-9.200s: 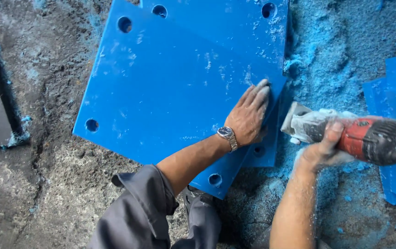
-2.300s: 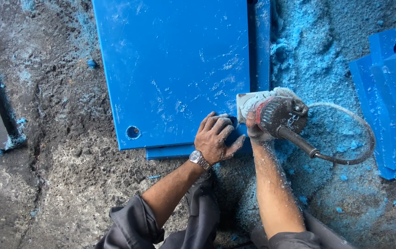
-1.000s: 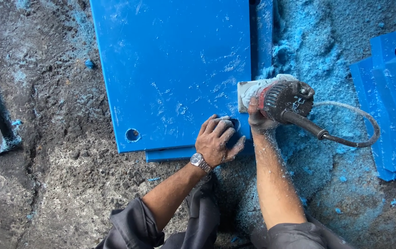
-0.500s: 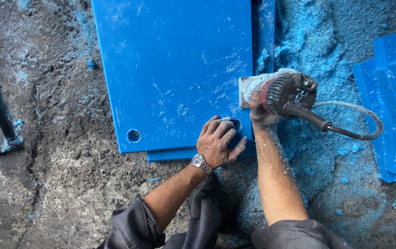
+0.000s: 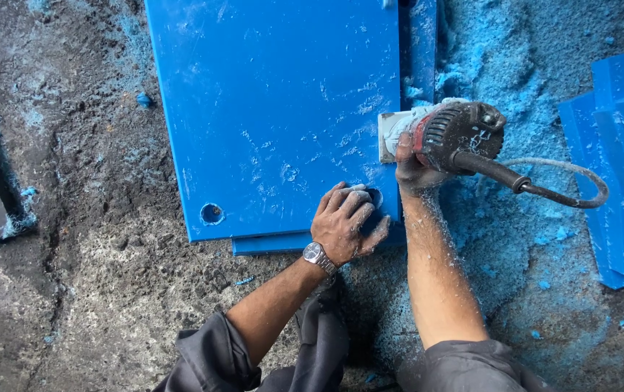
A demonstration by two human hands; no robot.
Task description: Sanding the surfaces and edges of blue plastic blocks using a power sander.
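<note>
Two hands on the job: left hand [image 5: 345, 223] stays flat on the blue plastic panel [image 5: 276, 109] at its 5 o'clock corner; right hand [image 5: 415, 165], grip wrapped round the power trimmer [image 5: 443, 134], has crept further up the panel's 3 o'clock edge, so trimming progresses. Blue shavings [image 5: 501, 65] piled at 2 o'clock.

Both bare forearms reach forward from rolled grey sleeves, hands side by side.

The left hand [image 5: 346, 223] lies palm down with its fingers spread and slightly bent, the wrist angled up and to the right from the near left. The right hand [image 5: 415, 168] sits just to its right and a little farther out, fingers curled tight in a closed grip, its forearm running almost straight away from the body. Pale dust coats both hands and the right forearm.
</note>
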